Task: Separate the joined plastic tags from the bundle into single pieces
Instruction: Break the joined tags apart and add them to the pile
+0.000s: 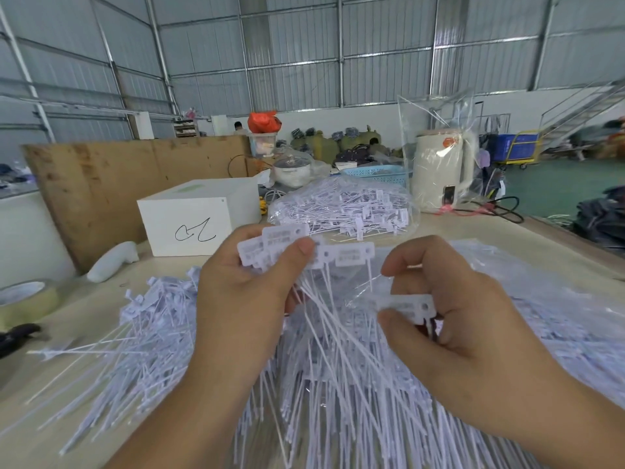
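Observation:
My left hand (243, 289) grips a bundle of joined white plastic tags (345, 253) by their flat heads, thumb pressed on top; their thin tails hang down and to the right. My right hand (449, 319) pinches a single white tag (406, 304) between thumb and fingers, a short way right of and below the bundle. Under both hands a loose heap of separated tags (162, 333) spreads over the table.
A clear bag of tags (341, 204) lies behind the hands, a white box (199, 214) to its left. A cream kettle (439, 170) in plastic stands at the back right. A tape roll (23, 299) and a dark tool (17, 336) sit at the left edge.

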`<state>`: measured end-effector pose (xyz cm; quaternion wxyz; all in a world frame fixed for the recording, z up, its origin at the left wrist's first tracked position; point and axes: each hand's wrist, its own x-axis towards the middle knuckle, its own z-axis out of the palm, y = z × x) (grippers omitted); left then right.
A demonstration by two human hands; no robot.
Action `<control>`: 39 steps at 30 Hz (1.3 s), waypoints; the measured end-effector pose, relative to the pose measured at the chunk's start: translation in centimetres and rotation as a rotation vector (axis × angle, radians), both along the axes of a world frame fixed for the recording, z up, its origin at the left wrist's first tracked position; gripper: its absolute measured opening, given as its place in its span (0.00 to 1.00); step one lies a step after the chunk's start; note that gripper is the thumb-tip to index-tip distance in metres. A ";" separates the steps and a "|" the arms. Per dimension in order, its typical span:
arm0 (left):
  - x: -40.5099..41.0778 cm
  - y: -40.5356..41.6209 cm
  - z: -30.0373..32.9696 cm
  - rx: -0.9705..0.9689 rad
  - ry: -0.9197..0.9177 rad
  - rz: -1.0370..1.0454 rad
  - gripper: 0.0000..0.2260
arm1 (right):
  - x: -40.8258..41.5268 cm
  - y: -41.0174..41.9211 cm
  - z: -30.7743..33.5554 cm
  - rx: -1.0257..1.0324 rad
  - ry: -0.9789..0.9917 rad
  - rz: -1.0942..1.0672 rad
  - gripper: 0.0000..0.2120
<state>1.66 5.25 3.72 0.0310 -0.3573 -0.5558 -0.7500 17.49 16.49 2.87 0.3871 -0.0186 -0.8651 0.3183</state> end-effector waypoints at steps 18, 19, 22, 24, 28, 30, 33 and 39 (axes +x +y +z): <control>-2.2 -0.9 0.8 0.291 -0.188 -0.056 0.03 | 0.1 1.7 1.4 0.084 -0.145 -0.299 0.05; -2.4 -0.9 0.8 0.310 -0.210 -0.070 0.02 | 0.0 1.8 1.3 0.109 -0.131 -0.326 0.04; -2.7 -0.8 0.7 0.293 -0.261 -0.137 0.08 | 0.1 1.9 1.1 0.254 -0.097 -0.436 0.09; -2.9 -0.8 0.6 0.272 -0.288 -0.194 0.14 | 0.1 2.1 1.1 0.361 -0.103 -0.511 0.12; -3.2 -0.9 0.5 0.272 -0.315 -0.241 0.16 | 0.3 2.0 1.5 0.487 -0.127 -0.616 0.11; -3.0 -0.8 0.5 0.268 -0.327 -0.255 0.17 | 0.3 2.0 1.6 0.531 -0.152 -0.648 0.11; -2.5 -0.6 0.4 0.247 -0.349 -0.260 0.22 | 0.4 1.8 1.7 0.607 -0.222 -0.728 0.13; -3.0 -0.7 0.5 0.302 -0.457 -0.310 0.08 | 0.7 1.3 2.1 0.630 -0.343 -0.927 0.14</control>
